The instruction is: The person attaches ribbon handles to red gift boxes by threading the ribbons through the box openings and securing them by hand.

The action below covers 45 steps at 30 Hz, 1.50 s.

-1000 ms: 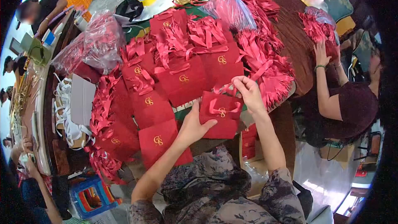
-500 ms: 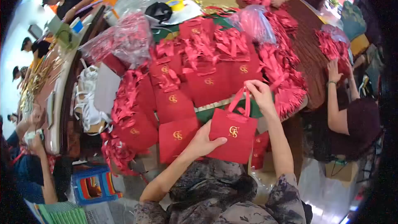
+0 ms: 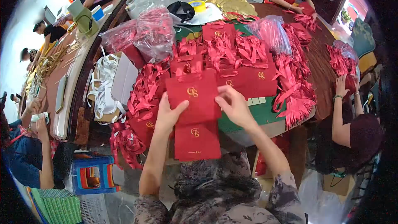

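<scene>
A red paper bag (image 3: pixel 193 99) with a gold logo is upright over the table's near side. My left hand (image 3: pixel 169 114) grips its left edge, the thumb across the front. At the bag's right edge is my right hand (image 3: pixel 234 107), its thumb and forefinger closed together at the side. Just below, another red bag (image 3: pixel 197 141) lies flat near the table edge. Behind are more red bags (image 3: pixel 261 76) with pink-red ribbon handles, laid in overlapping rows on a green surface (image 3: pixel 261 114).
Plastic-wrapped red bags (image 3: pixel 155 31) are at the back left, near a box of white ribbons (image 3: pixel 108 87). Yellow tape (image 3: pixel 197 6) lies at the back. Co-workers are around the tables, one at the right (image 3: pixel 352 137). Blue stools (image 3: pixel 93 173) stand lower left.
The held bag has moved left and up, over the rows. My right hand has let go of the ribbon handle and come to the bag's side. The whole view has shifted too.
</scene>
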Each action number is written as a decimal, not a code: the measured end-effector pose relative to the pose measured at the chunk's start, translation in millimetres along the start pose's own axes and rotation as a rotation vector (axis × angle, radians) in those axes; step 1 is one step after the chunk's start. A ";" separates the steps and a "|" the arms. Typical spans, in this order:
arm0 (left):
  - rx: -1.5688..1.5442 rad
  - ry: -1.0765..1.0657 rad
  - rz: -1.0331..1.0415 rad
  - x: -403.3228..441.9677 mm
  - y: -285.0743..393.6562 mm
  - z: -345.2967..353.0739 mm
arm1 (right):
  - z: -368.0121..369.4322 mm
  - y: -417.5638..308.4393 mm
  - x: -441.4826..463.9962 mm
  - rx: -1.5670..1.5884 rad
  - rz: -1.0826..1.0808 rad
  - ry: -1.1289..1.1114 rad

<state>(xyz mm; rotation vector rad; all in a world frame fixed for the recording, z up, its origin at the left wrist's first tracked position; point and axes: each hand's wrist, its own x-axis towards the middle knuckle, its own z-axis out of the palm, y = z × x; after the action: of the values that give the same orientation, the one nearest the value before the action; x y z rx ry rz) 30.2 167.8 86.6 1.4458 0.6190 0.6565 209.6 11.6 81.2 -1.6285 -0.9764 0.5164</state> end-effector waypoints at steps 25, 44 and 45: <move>0.411 -0.212 0.055 -145.7 -3.8 -48.2 | -48.8 2.7 -95.6 -0.316 -0.054 0.185; 0.668 -0.661 -0.638 -262.9 -162.2 -127.0 | 30.3 149.7 -579.1 -0.220 1.115 -0.524; 0.667 -0.671 -0.645 -261.8 -161.0 -125.8 | 34.4 147.5 -578.8 -0.247 1.100 -0.510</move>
<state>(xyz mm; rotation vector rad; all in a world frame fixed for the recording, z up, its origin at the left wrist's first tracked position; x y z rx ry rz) -235.1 59.6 -81.4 1.8001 0.7340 -0.5881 -94.1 -444.7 -158.6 -2.2468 -0.3968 1.6582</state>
